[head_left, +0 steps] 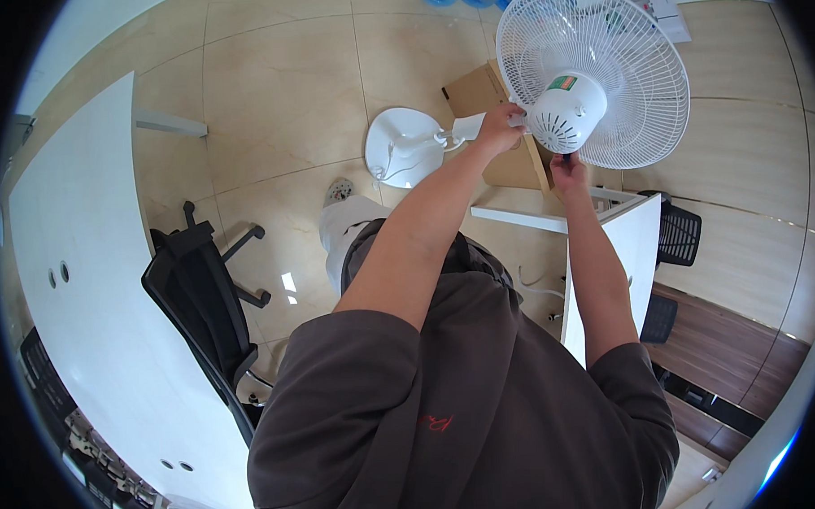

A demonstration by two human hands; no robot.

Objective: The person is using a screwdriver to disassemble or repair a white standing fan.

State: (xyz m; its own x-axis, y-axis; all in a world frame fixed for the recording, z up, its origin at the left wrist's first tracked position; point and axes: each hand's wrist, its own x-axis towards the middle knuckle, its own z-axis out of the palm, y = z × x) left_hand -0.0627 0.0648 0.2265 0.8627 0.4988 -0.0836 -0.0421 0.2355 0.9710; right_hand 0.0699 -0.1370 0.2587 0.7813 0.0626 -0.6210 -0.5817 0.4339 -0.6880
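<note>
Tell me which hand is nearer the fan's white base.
The left hand, closed around the stand near its top, between base and motor housing. The right hand is farther off, at the housing's lower edge in the picture.

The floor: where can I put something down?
A wide bare patch of floor lies between the left desk, the chair and the white base. It's crowded around the fan, box and right desk.
</note>
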